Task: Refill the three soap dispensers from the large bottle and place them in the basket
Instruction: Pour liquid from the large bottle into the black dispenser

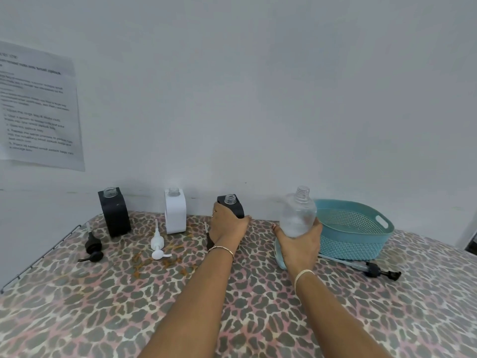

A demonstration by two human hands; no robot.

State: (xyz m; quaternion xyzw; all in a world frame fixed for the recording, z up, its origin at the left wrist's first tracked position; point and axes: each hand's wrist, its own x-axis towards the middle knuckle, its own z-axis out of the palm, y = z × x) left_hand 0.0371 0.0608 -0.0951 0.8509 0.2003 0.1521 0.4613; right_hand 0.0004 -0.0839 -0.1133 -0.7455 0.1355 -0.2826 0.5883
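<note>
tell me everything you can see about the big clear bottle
The big clear bottle looks like transparent plastic, rounded in the body with a narrow threaded neck. Its cap or pump is off, so the mouth is open. It stands about upright near the left side of the teal basket. The right hand wraps around its lower part. How much liquid it holds is hard to tell.
</note>
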